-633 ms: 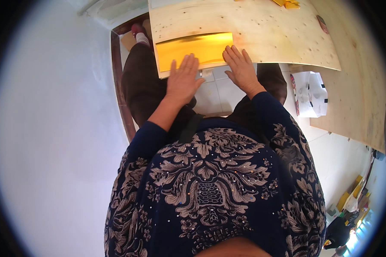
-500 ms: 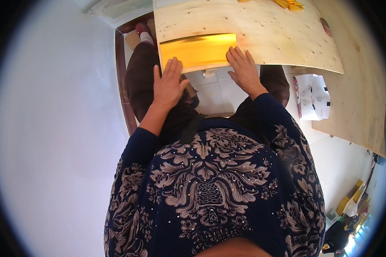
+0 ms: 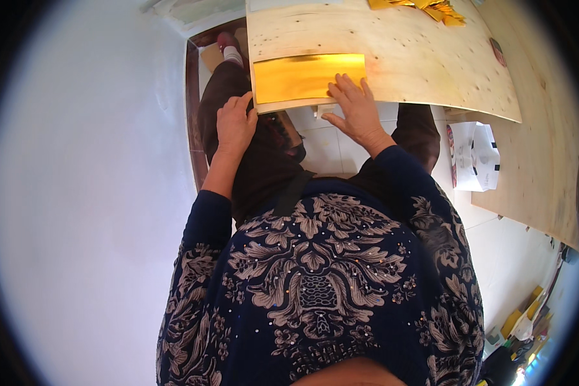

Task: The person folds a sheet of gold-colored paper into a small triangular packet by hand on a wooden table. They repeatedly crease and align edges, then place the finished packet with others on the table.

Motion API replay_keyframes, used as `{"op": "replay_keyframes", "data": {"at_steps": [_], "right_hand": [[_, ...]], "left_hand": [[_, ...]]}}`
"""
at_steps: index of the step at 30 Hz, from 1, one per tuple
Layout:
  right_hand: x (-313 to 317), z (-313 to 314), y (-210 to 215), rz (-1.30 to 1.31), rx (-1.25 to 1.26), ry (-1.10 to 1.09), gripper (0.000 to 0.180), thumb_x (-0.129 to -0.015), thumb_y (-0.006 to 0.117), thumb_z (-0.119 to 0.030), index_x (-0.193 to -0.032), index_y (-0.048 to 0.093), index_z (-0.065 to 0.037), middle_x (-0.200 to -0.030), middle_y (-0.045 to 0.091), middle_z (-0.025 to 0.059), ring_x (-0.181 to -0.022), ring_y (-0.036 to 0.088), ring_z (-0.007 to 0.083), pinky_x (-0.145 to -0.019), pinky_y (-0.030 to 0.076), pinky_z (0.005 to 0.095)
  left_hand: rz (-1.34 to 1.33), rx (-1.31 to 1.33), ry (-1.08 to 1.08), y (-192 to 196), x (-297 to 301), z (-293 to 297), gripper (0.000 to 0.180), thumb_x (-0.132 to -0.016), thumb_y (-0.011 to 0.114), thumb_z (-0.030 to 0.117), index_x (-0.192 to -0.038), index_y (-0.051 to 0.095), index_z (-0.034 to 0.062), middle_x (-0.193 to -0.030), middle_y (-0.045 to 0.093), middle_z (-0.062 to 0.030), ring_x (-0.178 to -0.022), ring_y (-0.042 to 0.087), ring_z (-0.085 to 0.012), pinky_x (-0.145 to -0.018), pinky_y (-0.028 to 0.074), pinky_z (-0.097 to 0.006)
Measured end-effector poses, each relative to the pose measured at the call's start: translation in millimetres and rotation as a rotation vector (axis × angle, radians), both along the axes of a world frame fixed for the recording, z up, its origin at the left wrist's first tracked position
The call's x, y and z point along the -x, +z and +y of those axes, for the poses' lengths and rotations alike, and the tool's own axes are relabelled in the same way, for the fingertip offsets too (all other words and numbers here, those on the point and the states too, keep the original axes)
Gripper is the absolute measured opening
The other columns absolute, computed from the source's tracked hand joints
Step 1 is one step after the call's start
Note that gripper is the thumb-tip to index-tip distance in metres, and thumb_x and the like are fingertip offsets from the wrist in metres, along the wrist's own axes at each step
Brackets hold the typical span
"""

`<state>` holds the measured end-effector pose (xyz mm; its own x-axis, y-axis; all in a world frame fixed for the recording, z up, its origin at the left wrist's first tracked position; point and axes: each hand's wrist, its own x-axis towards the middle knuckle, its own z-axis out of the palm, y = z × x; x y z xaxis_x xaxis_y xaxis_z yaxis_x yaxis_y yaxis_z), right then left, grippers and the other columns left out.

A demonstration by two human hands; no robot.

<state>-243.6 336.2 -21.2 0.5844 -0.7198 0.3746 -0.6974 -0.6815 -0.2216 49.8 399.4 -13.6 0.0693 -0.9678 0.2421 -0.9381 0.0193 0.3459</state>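
A shiny gold sheet (image 3: 296,78) lies flat along the near edge of the plywood table (image 3: 424,71), at its left corner. My right hand (image 3: 359,112) rests with spread fingers on the sheet's right part, thumb pointing left past the table edge. At the table's near left corner is my left hand (image 3: 235,127), its fingers bent and drawn together beside the sheet's left edge. What those fingers hold, if anything, is hidden.
Folded gold pieces (image 3: 441,9) are piled at the table's far side. A dark reddish object (image 3: 498,51) lies near the right edge. A white bag (image 3: 475,156) stands below the table at the right, by another wooden board (image 3: 527,186). A white wall (image 3: 90,193) fills the left.
My left hand has left the sheet's lower left part, moved to the table's corner and curled its fingers. My right hand has shifted left and now lies farther over the sheet.
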Motion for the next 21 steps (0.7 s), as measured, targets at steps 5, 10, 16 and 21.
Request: {"op": "replay_keyframes", "data": {"at_steps": [5,10,16,21], "right_hand": [[-35,-2,-5,-0.037,-0.097,0.098,0.063,-0.084,0.069,-0.040,-0.134,0.050,-0.007,-0.144,0.044,0.0165,-0.136,0.039,0.0331,-0.113,0.026,0.0502],[-53,-6,3,-0.014,-0.023,0.088,0.071,-0.080,0.071,-0.045,-0.137,0.049,-0.009,-0.143,0.044,0.0159,-0.136,0.038,0.0329,-0.112,0.028,0.0473],[-54,-21,17,0.080,-0.093,0.173,0.080,-0.070,0.078,-0.045,-0.137,0.049,-0.011,-0.123,0.054,0.0099,-0.116,0.049,0.0284,-0.099,0.037,0.0415],[-56,-29,25,0.142,-0.059,0.238,0.076,-0.066,0.082,-0.037,-0.131,0.053,-0.013,-0.108,0.056,0.0061,-0.102,0.052,0.0251,-0.089,0.040,0.0390]], "left_hand": [[-0.010,0.098,-0.122,8,2,-10,0.043,-0.079,0.069,0.016,-0.120,0.061,0.0064,-0.113,0.061,-0.0104,-0.103,0.058,-0.0296,-0.087,0.045,-0.041],[-0.071,0.154,-0.210,10,5,-26,0.061,-0.075,0.074,0.024,-0.130,0.055,0.0062,-0.127,0.055,-0.0153,-0.119,0.052,-0.0329,-0.098,0.044,-0.039],[0.213,-0.118,-0.099,16,2,-37,0.078,-0.069,0.082,0.026,-0.137,0.049,0.0054,-0.127,0.054,-0.0150,-0.118,0.053,-0.0317,-0.101,0.044,-0.038],[0.111,-0.172,-0.200,23,5,-23,0.070,-0.068,0.082,0.019,-0.131,0.054,0.0060,-0.119,0.056,-0.0125,-0.109,0.057,-0.0300,-0.098,0.046,-0.036]]}}
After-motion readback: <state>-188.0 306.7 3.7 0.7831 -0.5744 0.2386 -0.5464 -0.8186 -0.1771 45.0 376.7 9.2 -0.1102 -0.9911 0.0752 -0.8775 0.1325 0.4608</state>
